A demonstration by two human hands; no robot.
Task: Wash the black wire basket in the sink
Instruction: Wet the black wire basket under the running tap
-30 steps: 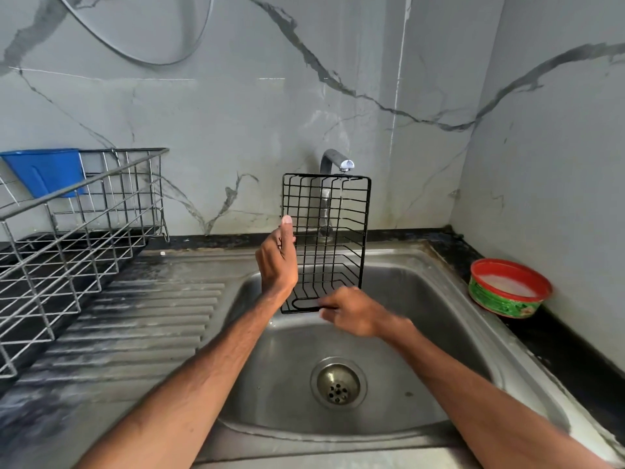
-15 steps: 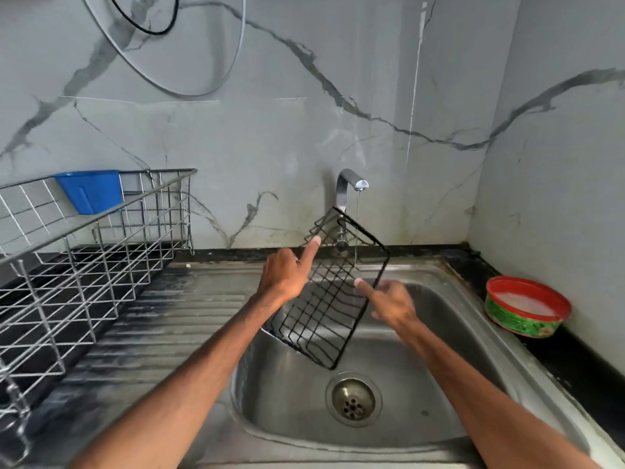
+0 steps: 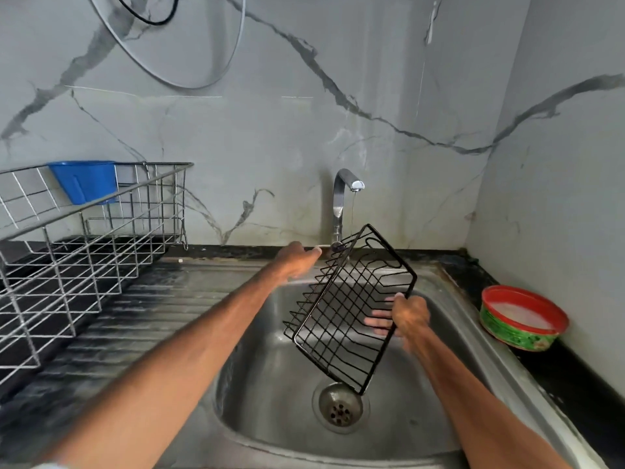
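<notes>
The black wire basket (image 3: 348,309) hung tilted over the sink (image 3: 270,384), its low corner above the drain (image 3: 340,409). The right hand (image 3: 407,316) gripped its right rim, thumb on the rim and fingers behind the wires. Farther back, the left hand (image 3: 297,262) was spread with straight fingers just beside the basket's upper edge, near the tap (image 3: 340,204).

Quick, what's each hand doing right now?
Left hand: open, holding nothing, near the tap.
Right hand: gripping the black wire basket by its edge.
</notes>
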